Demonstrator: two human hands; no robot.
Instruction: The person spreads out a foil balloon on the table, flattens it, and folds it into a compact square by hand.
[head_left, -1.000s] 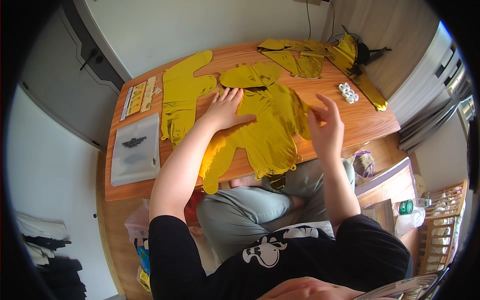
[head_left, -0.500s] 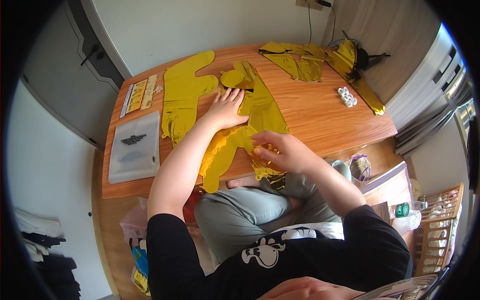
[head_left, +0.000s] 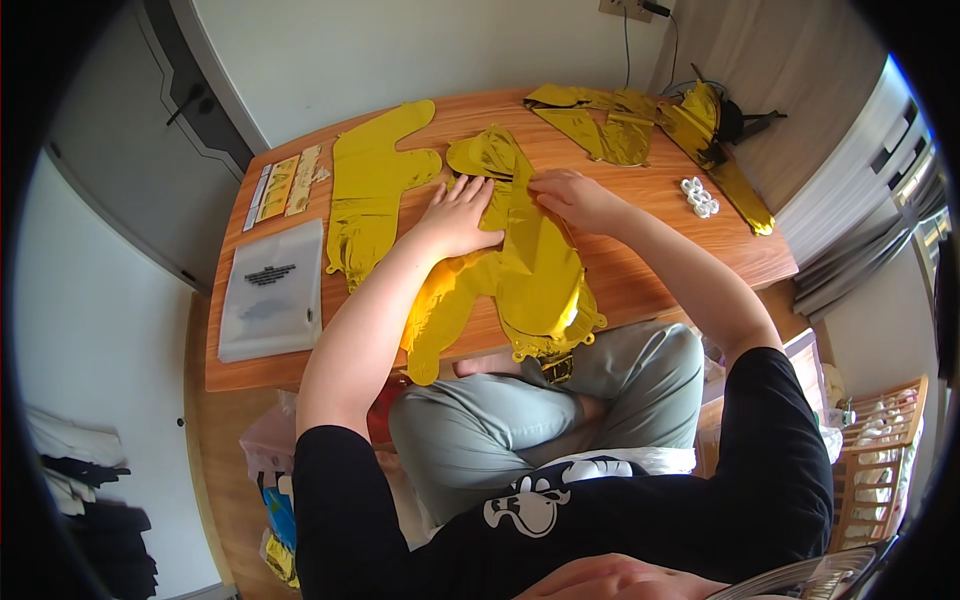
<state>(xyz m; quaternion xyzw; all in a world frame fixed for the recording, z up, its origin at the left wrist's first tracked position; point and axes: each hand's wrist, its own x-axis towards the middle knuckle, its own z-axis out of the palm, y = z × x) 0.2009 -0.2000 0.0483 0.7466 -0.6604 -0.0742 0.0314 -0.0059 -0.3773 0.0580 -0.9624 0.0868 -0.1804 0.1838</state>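
Note:
A flat gold foil balloon [head_left: 535,270] lies in front of me, with its near end at the table's front edge. My left hand [head_left: 460,215] rests on its left part, palm down with fingers spread. On the balloon's upper right edge, my right hand [head_left: 575,200] has its fingers curled together, pinching the foil; the fingertips are partly hidden. Just left of my left hand lies another gold foil balloon [head_left: 365,190], spread flat, with rounded lobes.
More gold foil balloons [head_left: 615,125] lie at the table's back right, near a black object [head_left: 730,120]. White rings [head_left: 700,197] sit to the right. Clear plastic bags [head_left: 270,320] are stacked at left, below printed cards [head_left: 278,188]. My crossed legs [head_left: 490,410] are against the table's front.
My right hand has moved from the balloon's near end up to its upper right edge. The foil on the right has shifted and now lies smoother. My left hand stays in place.

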